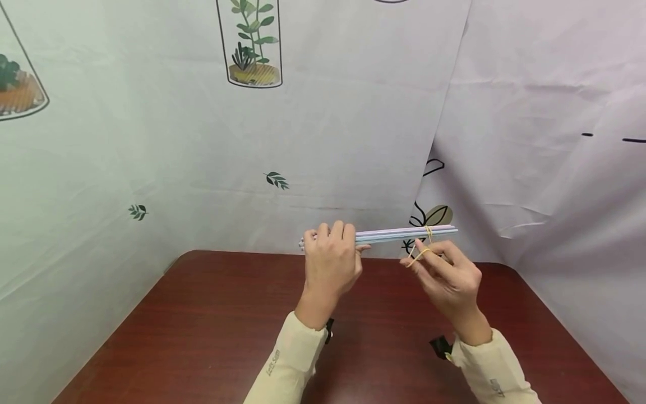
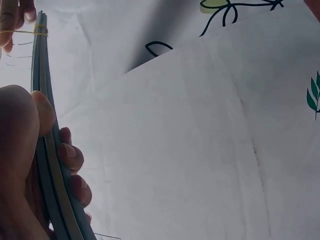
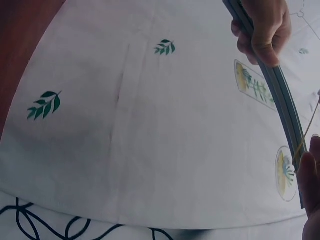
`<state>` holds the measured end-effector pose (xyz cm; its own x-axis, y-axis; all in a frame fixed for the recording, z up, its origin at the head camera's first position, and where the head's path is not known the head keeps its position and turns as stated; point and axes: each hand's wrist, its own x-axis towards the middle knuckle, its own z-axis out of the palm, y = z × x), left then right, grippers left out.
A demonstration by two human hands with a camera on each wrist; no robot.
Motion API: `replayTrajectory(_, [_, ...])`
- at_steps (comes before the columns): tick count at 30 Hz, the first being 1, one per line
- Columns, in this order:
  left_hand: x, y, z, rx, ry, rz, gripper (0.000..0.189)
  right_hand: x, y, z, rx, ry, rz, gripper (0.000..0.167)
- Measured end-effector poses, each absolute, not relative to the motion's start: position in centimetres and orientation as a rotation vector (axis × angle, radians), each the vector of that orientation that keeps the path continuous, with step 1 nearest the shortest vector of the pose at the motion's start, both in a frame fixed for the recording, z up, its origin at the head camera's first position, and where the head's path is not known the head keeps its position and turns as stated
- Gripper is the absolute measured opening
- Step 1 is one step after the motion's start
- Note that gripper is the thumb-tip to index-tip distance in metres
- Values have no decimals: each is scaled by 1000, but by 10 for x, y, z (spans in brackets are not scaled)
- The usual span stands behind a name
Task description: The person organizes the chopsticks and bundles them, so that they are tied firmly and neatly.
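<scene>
A bundle of long, thin pastel sticks [image 1: 386,235] is held level above the table by my left hand [image 1: 330,258], its fingers wrapped round the left end. In the left wrist view, the thumb lies along the sticks [image 2: 42,75] and the fingertips come round the other side. A yellow rubber band [image 1: 429,230] circles the bundle near its right end. My right hand [image 1: 449,275] is just below that end, with a loop of the band stretched across its thumb and fingers. The right wrist view shows a taut strand of the rubber band [image 3: 312,120] beside the sticks.
Below the hands is a dark red-brown table [image 1: 227,336] with rounded far corners. White cloth [image 1: 353,140] printed with plants and leaves hangs behind it and along both sides. A dark wrist camera [image 1: 441,347] sticks out beside the right cuff.
</scene>
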<state>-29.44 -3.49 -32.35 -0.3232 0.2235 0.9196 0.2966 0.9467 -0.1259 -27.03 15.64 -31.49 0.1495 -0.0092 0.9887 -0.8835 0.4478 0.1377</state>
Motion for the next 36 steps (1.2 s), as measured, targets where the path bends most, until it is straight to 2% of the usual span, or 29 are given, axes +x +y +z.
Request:
replayTrajectory(8, [-293,-36,-323,-371,-1924,-87,40,-274,162,-329,728,-1387,1002,53])
replayTrajectory(18, [-296,-33,-325,-365,-1953,-100,38,-264,157,-330,617,-1341,1550,65])
replayTrajectory(25, [-296,-31,-326,-373,-1943,-83,41,-263,156,-325,476,-1169,1833,52])
replayTrajectory(36, [-296,-28,-327,-455,-1900,-70,38,-259,163,-311,266,-1158,2109,18])
